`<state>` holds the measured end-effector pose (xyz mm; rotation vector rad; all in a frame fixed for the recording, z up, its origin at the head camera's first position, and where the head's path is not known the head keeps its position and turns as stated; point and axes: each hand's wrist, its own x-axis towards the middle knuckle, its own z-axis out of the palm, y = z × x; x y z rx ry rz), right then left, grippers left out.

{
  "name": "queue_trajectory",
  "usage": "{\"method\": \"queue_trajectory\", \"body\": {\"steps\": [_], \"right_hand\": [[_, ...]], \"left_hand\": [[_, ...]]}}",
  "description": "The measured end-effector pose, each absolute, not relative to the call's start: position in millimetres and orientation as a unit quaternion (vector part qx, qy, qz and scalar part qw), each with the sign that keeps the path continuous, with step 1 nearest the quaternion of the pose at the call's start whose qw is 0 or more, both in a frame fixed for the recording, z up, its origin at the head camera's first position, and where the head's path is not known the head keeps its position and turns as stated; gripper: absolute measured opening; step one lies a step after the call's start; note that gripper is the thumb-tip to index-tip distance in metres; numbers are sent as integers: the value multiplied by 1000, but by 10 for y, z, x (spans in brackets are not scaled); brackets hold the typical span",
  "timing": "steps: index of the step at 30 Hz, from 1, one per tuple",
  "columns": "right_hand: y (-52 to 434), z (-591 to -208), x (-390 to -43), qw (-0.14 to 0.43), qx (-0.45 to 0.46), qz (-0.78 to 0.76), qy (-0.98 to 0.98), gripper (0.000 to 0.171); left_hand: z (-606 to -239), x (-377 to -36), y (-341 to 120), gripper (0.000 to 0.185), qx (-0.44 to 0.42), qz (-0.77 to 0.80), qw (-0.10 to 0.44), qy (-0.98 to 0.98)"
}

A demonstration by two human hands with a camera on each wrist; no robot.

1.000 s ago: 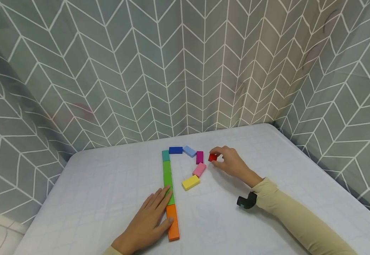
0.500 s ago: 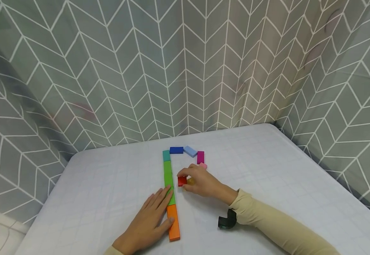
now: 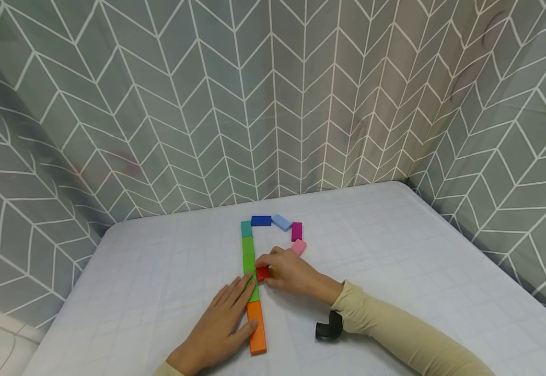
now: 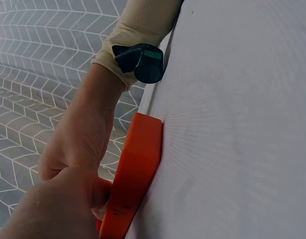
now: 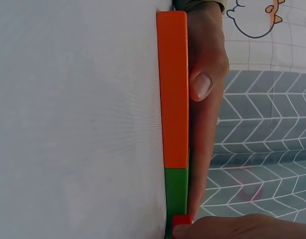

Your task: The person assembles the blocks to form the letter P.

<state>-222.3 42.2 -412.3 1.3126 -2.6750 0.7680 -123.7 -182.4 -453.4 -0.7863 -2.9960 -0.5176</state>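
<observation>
A straight line of blocks runs down the table in the head view: teal (image 3: 246, 228), green (image 3: 248, 257), orange (image 3: 256, 334). My left hand (image 3: 237, 307) lies flat beside it, fingers on the green block and thumb against the orange block (image 5: 174, 89). My right hand (image 3: 268, 270) pinches a small red block (image 3: 261, 273) and holds it against the right side of the green block (image 5: 176, 194). The red block (image 5: 182, 219) peeks out at the bottom of the right wrist view. In the left wrist view the orange block (image 4: 135, 169) lies between both hands.
Blue (image 3: 260, 220), light blue (image 3: 281, 222), magenta (image 3: 296, 231) and pink (image 3: 298, 246) blocks curve from the line's top to the right. The white table (image 3: 395, 250) is boxed in by a grey chevron curtain (image 3: 273, 104) behind and on both sides.
My right hand carried the red block from right of the magenta block leftward and down to the green block; it now covers the yellow block. The left hand stayed put.
</observation>
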Motion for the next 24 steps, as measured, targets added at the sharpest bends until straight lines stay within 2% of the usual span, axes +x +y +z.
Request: {"method": "queue_trajectory", "body": {"steps": [9,18,24], "right_hand": [[509,-4101,-2203,21,416,273,-867,36],[984,-4113,-2216,62,399,324,-856,29],[1305,-4151,-2212,88,368,332,-864,31]], "left_hand": [[-4554,-1245,-1835,79,-248,-161,-2,-955],[-4527,-1251,-1848,77,-236,-175,-10,-956],[-4509,-1243,-1849,70,-220,-209,-1,-953]]}}
